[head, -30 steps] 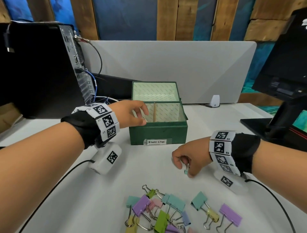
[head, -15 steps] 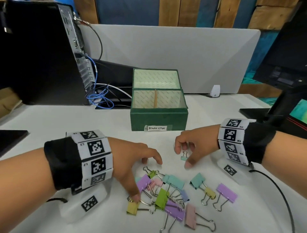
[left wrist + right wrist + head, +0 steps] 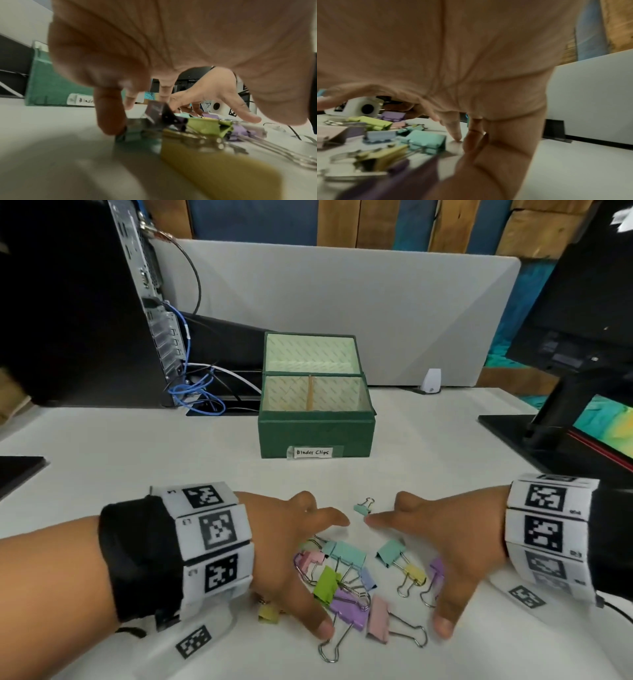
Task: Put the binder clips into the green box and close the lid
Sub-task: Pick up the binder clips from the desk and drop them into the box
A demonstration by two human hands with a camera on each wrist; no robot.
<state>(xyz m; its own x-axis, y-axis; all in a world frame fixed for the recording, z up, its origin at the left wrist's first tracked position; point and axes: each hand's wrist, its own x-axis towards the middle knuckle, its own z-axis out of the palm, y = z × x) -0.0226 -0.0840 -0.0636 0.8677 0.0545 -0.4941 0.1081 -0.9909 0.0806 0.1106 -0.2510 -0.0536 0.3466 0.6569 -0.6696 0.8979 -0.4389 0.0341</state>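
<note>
Flanking pastel metal binder clips point(image 3: 346, 573), left hand point(image 3: 291, 556) and right hand point(image 3: 442, 553) splay, each grip empty

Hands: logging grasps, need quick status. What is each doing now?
Left hand: open, fingers spread over the binder clips, holding nothing.
Right hand: open, holding nothing.

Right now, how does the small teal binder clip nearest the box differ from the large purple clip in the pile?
The small teal binder clip lies alone between the fingertips; the large purple clip sits tangled among others. The teal one is much smaller. Both rest on the white table, outside the green box.
</note>
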